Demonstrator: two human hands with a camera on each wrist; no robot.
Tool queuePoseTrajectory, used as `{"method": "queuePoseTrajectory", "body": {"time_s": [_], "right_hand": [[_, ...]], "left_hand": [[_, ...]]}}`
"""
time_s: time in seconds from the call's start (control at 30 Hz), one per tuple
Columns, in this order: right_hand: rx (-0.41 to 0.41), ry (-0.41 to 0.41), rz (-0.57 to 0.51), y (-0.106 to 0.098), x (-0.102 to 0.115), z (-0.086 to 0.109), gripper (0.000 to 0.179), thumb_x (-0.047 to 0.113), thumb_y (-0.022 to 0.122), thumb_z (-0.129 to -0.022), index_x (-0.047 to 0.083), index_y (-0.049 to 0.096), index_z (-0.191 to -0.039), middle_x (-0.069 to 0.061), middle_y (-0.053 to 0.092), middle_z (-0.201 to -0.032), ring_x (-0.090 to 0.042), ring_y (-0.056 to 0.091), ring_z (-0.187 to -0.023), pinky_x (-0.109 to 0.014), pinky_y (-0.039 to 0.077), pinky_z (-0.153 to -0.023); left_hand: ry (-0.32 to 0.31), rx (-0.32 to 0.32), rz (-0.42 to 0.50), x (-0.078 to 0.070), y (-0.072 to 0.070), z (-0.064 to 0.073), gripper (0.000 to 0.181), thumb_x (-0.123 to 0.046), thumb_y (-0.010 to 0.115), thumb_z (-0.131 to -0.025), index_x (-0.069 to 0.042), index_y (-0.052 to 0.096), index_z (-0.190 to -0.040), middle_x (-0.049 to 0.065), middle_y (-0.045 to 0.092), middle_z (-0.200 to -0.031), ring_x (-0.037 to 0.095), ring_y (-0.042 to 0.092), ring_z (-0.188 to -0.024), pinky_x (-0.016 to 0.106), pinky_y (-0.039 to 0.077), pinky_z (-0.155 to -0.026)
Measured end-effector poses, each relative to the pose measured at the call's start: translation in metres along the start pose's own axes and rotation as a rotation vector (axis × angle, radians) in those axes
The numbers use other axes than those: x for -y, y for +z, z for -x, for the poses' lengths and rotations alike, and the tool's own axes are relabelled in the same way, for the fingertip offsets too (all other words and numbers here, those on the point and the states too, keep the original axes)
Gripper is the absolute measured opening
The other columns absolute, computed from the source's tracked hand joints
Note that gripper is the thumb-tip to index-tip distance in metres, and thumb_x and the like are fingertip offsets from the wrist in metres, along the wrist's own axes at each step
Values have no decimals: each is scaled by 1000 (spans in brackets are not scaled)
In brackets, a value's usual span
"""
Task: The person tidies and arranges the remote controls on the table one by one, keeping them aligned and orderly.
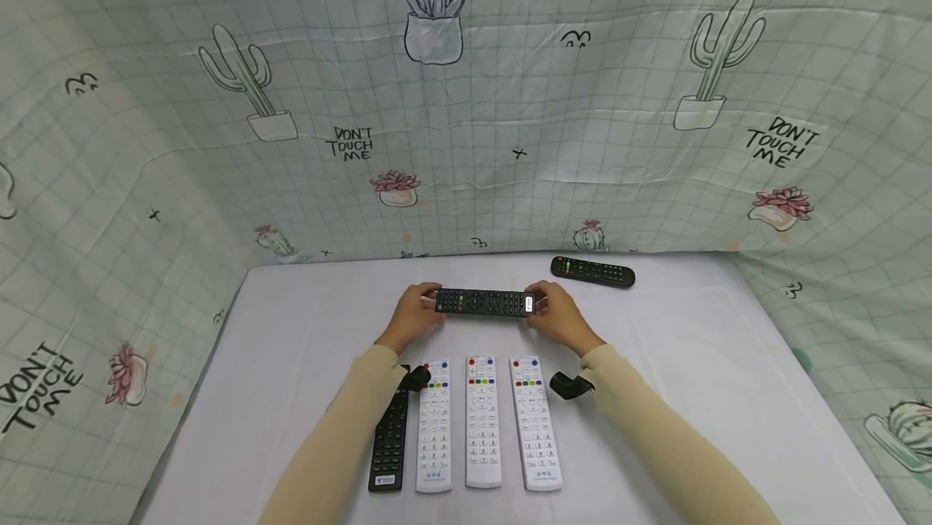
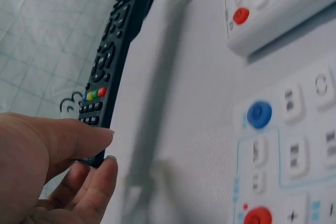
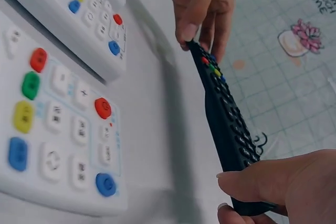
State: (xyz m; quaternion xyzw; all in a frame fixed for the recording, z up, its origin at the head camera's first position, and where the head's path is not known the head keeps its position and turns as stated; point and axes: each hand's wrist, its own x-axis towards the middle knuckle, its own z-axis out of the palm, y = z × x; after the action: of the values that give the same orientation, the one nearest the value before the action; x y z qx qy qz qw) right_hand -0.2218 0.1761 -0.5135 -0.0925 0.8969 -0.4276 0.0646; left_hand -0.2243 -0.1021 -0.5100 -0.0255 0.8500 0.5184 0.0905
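Left hand (image 1: 417, 315) and right hand (image 1: 557, 315) are pinching the mid-frame black remote (image 1: 482, 302) by its ends, ideally balancing pressure.

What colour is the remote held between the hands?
The held remote is black, clearest in the head view.

Held remote (image 1: 484, 303) — btn text (image 1: 502, 304) too small, head view; lower blk remote (image 1: 388, 444) — partly hidden by L sleeve (image 1: 341, 420).

White, flat counter (image 1: 728, 363) lies free at both outer sides. A held, long black plastic remote (image 1: 484, 302) bars the middle; nearer lie three slim white remotes (image 1: 484, 428) and a slim black remote (image 1: 389, 444); beyond, a rounded black remote (image 1: 593, 272) and pale-green checked fabric (image 1: 466, 120).
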Motion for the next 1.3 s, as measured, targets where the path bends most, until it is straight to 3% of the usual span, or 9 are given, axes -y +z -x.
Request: {"method": "queuePoseTrajectory", "body": {"time_s": [0.53,0.73,1.13,1.3], "right_hand": [[-51,27,-84,-20,-20,59,55,-9,75,-82,-11,60,-134,-28,61,-124,-39,65,-110,-45,56,-89],[-55,46,-105,-26,-21,79,55,-9,75,-81,-10,61,-135,-27,63,-125,-37,66,-110,-41,57,-88],[-66,123,-140,-31,-26,107,54,-11,74,-82,-7,62,-134,-24,65,-122,-38,66,-112,-32,55,-82],[-64,147,-178,-31,-26,120,54,-10,75,-82,-8,61,-134,-24,65,-123,-37,67,-113,-27,54,-82]], "left_hand": [[117,63,-30,-17,23,18,57,12,72,-87,7,59,-142,23,61,-131,29,64,-106,37,57,-89],[128,92,-42,-23,31,21,56,12,71,-88,5,61,-142,22,61,-131,26,63,-104,36,57,-89],[231,157,-96,-34,42,27,56,17,67,-85,9,60,-140,25,57,-132,28,61,-104,37,56,-91],[244,190,-116,-37,47,30,56,17,68,-86,8,60,-141,23,57,-132,26,60,-103,34,56,-88]]}}
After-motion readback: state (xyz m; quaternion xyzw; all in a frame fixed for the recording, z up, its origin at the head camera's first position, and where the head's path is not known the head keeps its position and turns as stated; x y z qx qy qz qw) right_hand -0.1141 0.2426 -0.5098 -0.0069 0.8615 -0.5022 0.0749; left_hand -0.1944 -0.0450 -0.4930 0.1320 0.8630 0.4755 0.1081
